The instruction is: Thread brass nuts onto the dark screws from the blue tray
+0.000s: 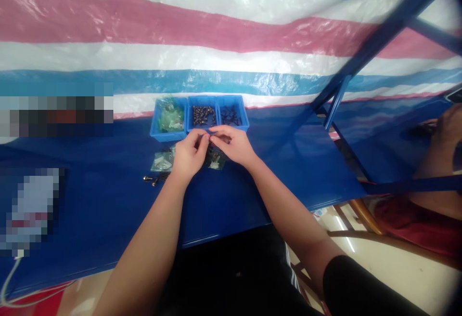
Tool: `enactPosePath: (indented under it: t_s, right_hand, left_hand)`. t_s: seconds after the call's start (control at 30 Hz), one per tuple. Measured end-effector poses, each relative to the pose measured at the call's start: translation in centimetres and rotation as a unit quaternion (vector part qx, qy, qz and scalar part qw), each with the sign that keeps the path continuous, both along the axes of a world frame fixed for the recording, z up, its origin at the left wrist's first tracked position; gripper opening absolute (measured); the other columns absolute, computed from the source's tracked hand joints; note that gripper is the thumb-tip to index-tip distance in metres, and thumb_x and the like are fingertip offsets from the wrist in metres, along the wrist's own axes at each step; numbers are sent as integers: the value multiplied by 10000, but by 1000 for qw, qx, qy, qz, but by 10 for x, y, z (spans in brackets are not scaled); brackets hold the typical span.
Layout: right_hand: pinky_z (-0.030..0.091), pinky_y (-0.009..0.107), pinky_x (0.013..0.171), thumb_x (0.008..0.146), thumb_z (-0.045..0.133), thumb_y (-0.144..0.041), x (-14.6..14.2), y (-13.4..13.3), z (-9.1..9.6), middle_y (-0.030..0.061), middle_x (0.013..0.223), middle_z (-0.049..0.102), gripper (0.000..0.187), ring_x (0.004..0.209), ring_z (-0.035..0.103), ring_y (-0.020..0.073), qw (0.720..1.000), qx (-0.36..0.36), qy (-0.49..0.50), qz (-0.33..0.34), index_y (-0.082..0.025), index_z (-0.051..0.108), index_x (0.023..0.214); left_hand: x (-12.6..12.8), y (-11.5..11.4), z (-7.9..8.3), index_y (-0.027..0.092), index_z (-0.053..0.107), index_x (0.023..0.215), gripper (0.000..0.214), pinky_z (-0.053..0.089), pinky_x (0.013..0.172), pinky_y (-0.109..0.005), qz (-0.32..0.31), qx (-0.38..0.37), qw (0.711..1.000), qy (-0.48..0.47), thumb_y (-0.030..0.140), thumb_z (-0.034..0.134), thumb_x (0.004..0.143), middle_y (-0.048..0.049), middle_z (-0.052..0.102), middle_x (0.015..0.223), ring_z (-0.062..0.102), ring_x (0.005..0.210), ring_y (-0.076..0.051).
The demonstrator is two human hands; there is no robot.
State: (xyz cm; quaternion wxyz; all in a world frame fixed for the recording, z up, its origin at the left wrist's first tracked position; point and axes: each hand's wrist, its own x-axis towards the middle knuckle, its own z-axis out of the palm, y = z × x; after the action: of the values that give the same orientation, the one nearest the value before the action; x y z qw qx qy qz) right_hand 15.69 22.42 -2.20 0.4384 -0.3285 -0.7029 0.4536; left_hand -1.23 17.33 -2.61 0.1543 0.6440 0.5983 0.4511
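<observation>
My left hand [191, 151] and my right hand [234, 145] meet fingertip to fingertip just in front of the blue bins. Both are closed in a pinch; whatever lies between the fingertips is too small and hidden to name. Under and beside my left hand rests a clear plastic bag [162, 162] with pale contents. A second small bag [215, 161] lies below my right hand. Several small dark parts with brassy ends [149, 179] are on the blue tabletop [224, 205], left of my left wrist.
Three blue bins stand in a row: the left bin [154, 128] holds greenish plastic bags, the middle bin [189, 125] brass-and-black parts, the right bin [245, 118] dark parts. A blue metal frame [375, 41] rises at right, with another person [440, 152] beyond. A white cable [7, 277] hangs at left.
</observation>
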Motion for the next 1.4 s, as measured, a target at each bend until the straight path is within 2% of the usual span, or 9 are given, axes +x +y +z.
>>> enactPosePath:
  t_s: [0.23,0.5,0.63,0.8,0.87,1.07,1.27,1.4]
  right_hand:
    - [613,315,826,850,706,-322,-1,2,-2,53,960,785,259,824,743,162,1000,26,-2,-15,-189,735,1070]
    - [613,306,812,852,702,-315,-1,2,-2,48,945,783,240,824,740,161,1000,24,-1,-16,-188,738,1052]
    - [622,320,843,862,699,-316,-2,2,-4,56,961,785,229,835,757,170,1000,12,7,-15,-183,736,1044]
    - [626,343,884,900,651,-318,-1,3,-3,60,984,788,228,871,768,180,1000,0,-7,-7,-190,723,1074]
    - [624,344,888,903,650,-326,0,2,-3,62,996,787,230,886,766,182,1000,7,-13,-9,-192,726,1074]
    - [625,328,848,867,701,-364,-1,1,-1,64,1009,783,242,845,753,175,1000,8,0,-12,-185,742,1023]
    - [612,325,858,853,705,-321,-1,1,-3,52,977,784,238,874,748,176,999,28,-7,-15,-195,741,1052]
    - [611,318,857,861,695,-306,-1,2,-4,62,988,784,220,876,748,174,999,31,-3,-17,-178,742,1033]
  left_hand:
    - [0,1,-1,194,672,1010,277,440,634,-234,5,2,1000,-5,431,531,985,11,649,689,571,588,-111]
    - [3,0,4,189,618,821,313,423,586,-233,-7,-5,1000,-21,426,511,995,31,587,569,541,515,-104]
    - [2,0,2,187,643,844,328,431,599,-238,1,3,1000,-26,447,514,996,26,599,587,552,530,-106]
    - [1,0,-2,200,668,1038,292,433,597,-234,2,6,1000,-30,463,561,970,36,614,624,541,532,-103]
    - [1,0,-2,203,660,1061,294,427,585,-230,-3,8,999,-32,465,566,966,39,611,624,540,528,-102]
    - [0,2,-3,191,667,998,286,444,640,-238,0,18,1000,-5,439,524,993,10,652,703,581,595,-108]
    - [1,1,-1,186,663,893,338,423,614,-243,4,4,1000,0,458,498,1006,11,626,656,563,572,-111]
    - [2,0,1,183,667,901,347,429,621,-245,-1,3,1000,-4,462,489,1009,5,632,662,572,584,-115]
